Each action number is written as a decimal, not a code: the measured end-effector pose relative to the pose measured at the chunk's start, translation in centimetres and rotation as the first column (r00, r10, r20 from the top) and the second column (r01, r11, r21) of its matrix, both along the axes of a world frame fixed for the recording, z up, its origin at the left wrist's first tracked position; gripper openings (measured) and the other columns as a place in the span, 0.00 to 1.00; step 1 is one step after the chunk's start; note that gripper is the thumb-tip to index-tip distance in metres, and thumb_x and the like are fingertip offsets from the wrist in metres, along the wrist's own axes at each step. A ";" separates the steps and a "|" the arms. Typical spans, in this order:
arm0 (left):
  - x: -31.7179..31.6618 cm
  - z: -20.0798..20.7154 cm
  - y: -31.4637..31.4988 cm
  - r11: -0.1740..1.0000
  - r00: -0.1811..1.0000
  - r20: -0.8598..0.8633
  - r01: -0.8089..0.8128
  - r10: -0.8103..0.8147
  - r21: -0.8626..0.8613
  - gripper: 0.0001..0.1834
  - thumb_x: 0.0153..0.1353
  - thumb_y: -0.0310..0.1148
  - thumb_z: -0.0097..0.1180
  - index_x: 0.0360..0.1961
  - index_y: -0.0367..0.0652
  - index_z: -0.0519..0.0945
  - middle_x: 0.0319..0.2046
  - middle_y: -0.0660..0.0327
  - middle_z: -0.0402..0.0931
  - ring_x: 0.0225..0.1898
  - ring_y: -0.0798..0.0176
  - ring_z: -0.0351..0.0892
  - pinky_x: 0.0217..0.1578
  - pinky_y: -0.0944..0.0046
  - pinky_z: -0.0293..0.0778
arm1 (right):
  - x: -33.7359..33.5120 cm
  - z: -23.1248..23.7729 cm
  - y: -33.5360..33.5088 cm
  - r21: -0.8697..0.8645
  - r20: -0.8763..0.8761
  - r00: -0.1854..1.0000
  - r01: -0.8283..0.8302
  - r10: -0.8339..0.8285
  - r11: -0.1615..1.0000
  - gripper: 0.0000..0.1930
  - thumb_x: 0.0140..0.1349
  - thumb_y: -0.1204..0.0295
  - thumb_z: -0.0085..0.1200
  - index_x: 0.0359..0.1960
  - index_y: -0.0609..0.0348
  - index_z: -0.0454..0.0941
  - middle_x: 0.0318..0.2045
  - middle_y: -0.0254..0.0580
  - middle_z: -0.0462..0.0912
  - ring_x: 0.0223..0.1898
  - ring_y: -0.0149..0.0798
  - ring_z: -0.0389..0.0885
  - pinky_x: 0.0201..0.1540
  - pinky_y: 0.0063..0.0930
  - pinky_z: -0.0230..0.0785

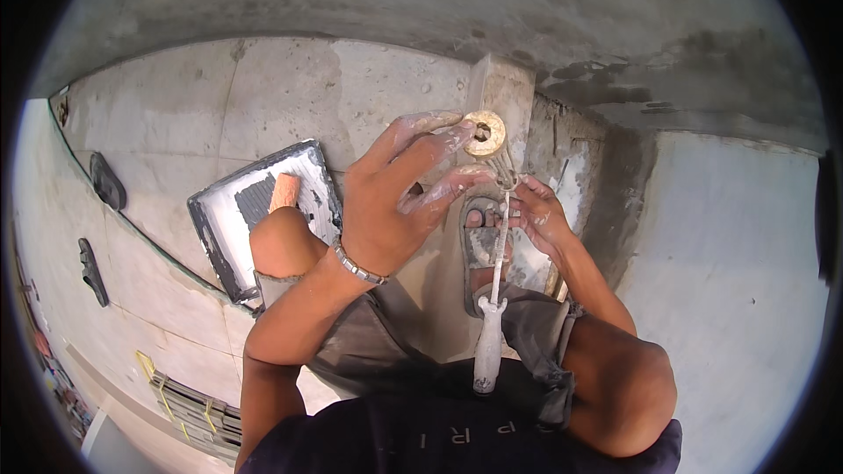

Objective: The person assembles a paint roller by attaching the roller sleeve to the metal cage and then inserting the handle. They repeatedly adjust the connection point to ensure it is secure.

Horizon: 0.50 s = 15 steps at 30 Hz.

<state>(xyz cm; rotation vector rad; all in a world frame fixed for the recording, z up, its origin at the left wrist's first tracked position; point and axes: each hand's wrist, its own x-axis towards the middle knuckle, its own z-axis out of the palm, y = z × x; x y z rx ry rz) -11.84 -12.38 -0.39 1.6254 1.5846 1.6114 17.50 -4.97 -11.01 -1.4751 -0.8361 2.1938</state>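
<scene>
A white-smeared paint roller [499,272] is in front of me, its handle pointing down toward my body. From the handle a thin rod runs up to bent wire beside a pale yellow round end [497,120] with a hole in its middle. My left hand [395,184], dusted with white, is closed at that round end, with fingertips on its left side and the thumb near the wire. Lower right, my right hand [543,218] pinches the rod near its bend. How far the roller head reaches behind the round end is hidden.
A black paint tray [204,230] with white paint and an orange piece [285,190] stands left of my knee. A concrete post [509,83] rises ahead by the grey wall [421,0]. Loose sandals [107,181] and a strapped bundle of slats [193,408] lie at left.
</scene>
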 end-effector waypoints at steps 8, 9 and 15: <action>-4.5 -3.2 1.1 0.916 0.986 0.046 -0.130 0.159 -0.379 0.12 0.68 0.29 0.67 0.49 0.36 0.89 0.42 0.54 0.84 0.37 0.62 0.84 0.40 0.67 0.76 | 0.0 2.6 1.2 0.222 0.073 0.991 0.093 -0.112 0.971 0.10 0.76 0.66 0.58 0.50 0.57 0.83 0.40 0.35 0.88 0.37 0.30 0.85 0.34 0.31 0.84; -4.8 -3.6 1.1 0.911 0.975 0.159 -0.080 0.156 -0.403 0.12 0.69 0.30 0.67 0.50 0.35 0.89 0.40 0.56 0.84 0.37 0.64 0.83 0.40 0.67 0.75 | 0.0 3.3 1.8 0.294 0.084 0.991 0.075 -0.104 0.953 0.10 0.76 0.66 0.58 0.49 0.58 0.84 0.40 0.35 0.87 0.35 0.30 0.85 0.34 0.31 0.84; -6.9 -4.5 0.4 0.834 0.837 0.516 0.146 0.183 -0.532 0.16 0.72 0.35 0.63 0.54 0.36 0.87 0.34 0.64 0.83 0.33 0.76 0.74 0.28 0.75 0.64 | -1.4 9.2 4.8 0.707 0.236 0.956 -0.045 -0.176 0.705 0.13 0.76 0.67 0.58 0.49 0.66 0.85 0.41 0.39 0.86 0.37 0.29 0.83 0.38 0.30 0.86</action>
